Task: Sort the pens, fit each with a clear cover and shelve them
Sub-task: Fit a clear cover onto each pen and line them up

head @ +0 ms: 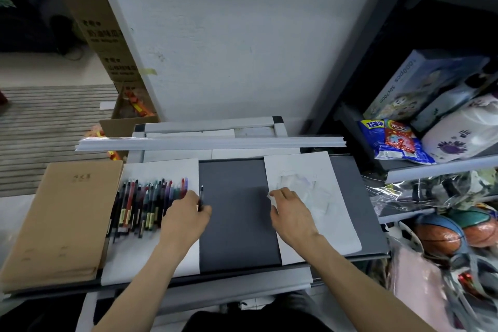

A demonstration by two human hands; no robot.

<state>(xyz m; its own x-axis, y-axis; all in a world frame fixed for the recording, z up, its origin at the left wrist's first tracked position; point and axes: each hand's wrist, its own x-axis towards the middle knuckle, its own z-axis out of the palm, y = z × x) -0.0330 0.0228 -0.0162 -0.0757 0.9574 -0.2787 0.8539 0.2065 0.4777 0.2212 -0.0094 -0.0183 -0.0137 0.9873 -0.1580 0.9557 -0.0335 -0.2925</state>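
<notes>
On the dark grey tabletop (pixel 237 224), early stage: left hand (pixel 186 221) pinches one slim dark pen (pixel 201 193) beside the unsleeved row of mixed-colour pens (pixel 145 202), right hand (pixel 292 213) pinches a clear plastic cover (pixel 270 196), nothing visibly covered or shelved yet.

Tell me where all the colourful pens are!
Head view: the pens lie in a row on the left white sheet, between the brown notebook stack and the left hand.
</notes>
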